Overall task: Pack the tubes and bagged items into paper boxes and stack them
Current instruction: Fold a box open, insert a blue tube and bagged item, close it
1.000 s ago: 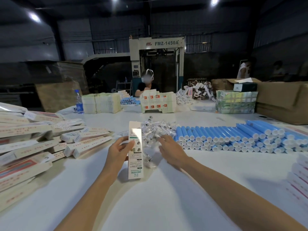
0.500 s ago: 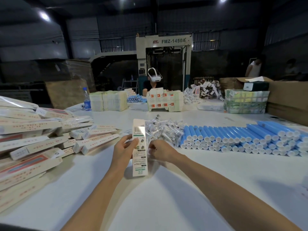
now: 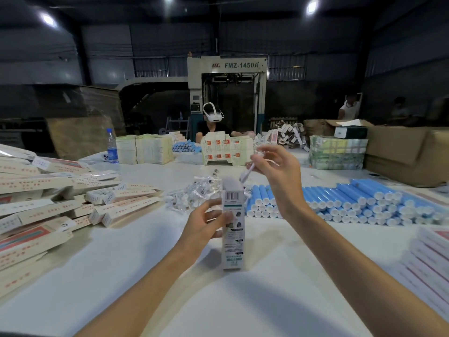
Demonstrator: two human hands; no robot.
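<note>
My left hand (image 3: 206, 222) grips a tall white paper box (image 3: 233, 229) standing upright on the white table (image 3: 136, 271), its top end open. My right hand (image 3: 277, 171) is raised above the box and pinches a small clear bagged item (image 3: 247, 172) that hangs toward the box opening. A heap of the same bagged items (image 3: 192, 193) lies just behind the box. Rows of blue tubes with white caps (image 3: 340, 203) are stacked to the right.
Packed long boxes (image 3: 48, 203) lie piled on the left, and flat boxes (image 3: 432, 259) are stacked at the right edge. Far across the table are a water bottle (image 3: 111, 147), stacks of cartons (image 3: 143, 149), a seated person (image 3: 212, 122) and cardboard boxes (image 3: 401, 152).
My right hand picked a bagged item from the heap and lifted it above the box. My left hand keeps hold of the box, which now stands more upright.
</note>
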